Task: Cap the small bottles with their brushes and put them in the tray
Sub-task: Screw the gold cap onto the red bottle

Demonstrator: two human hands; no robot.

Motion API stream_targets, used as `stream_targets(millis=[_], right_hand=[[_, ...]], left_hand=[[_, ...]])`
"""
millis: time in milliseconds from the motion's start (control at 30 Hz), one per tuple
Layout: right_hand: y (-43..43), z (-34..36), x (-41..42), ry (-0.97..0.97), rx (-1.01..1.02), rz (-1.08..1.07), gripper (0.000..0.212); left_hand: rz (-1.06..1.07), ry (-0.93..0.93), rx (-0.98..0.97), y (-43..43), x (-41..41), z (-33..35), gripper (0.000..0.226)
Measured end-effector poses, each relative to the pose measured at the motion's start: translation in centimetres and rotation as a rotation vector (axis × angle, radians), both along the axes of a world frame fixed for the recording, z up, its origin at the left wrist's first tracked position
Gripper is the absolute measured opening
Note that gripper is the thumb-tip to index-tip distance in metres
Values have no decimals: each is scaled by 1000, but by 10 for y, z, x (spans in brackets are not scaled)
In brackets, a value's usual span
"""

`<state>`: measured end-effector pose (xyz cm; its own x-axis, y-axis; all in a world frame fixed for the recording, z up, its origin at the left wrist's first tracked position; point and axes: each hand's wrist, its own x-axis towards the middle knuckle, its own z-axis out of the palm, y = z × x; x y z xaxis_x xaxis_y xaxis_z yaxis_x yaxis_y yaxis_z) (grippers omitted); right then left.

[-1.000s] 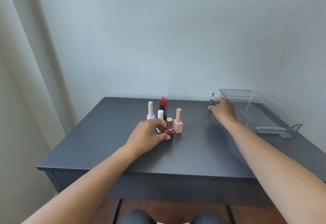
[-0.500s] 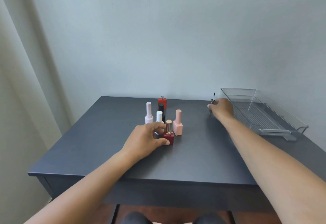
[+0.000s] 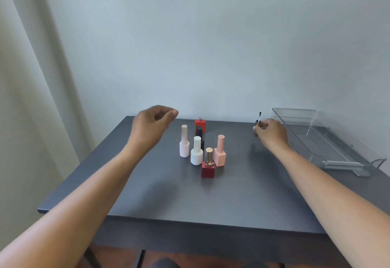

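Several small bottles stand in a cluster mid-table: a dark red one with a gold cap (image 3: 208, 166) in front, a peach one (image 3: 220, 151), a white one (image 3: 196, 151), a pale pink one (image 3: 184, 142) and a black one (image 3: 199, 133). An uncapped red bottle (image 3: 200, 122) stands behind them. My right hand (image 3: 271, 133) pinches a gold-capped brush (image 3: 258, 123), bristles up, left of the clear tray (image 3: 329, 143). My left hand (image 3: 153, 125) hovers above the table, left of the cluster, fingers loosely curled, holding nothing.
The dark grey table (image 3: 160, 193) stands against a pale wall. A curtain (image 3: 27, 98) hangs at the left. The tray lies at the table's right rear, with its ribbed floor bare.
My left hand let go of the dark red bottle and rose up and back to the left. My right hand still holds the brush near the tray.
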<state>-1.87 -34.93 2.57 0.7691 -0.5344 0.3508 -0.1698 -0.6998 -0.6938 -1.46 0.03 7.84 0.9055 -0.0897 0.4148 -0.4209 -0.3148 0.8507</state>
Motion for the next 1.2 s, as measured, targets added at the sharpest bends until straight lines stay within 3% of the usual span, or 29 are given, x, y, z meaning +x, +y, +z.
stream_targets(millis=[100,533,667,767,933,1200], right_hand=[[11,10,-9,-30,15,57,9],[42,38,-32,-108,135,241,6],[48,42,-35,-114,156,257,5],[50,44,-38,-111,166,262,7],[54,48,-42,-99,173,260,5],[69,59,-57,-140,210,311,8]], left_hand=[[-10,71,63,-4,37,-4,4],[-220,292,369,-63,125,-40,54],[-205,304,405,-79,134,-45,46],[-180,291,377,-85,135,-48,24],[-160,284,305,-79,132,-48,19],[-121,281,-71,-45,99,-20,22]])
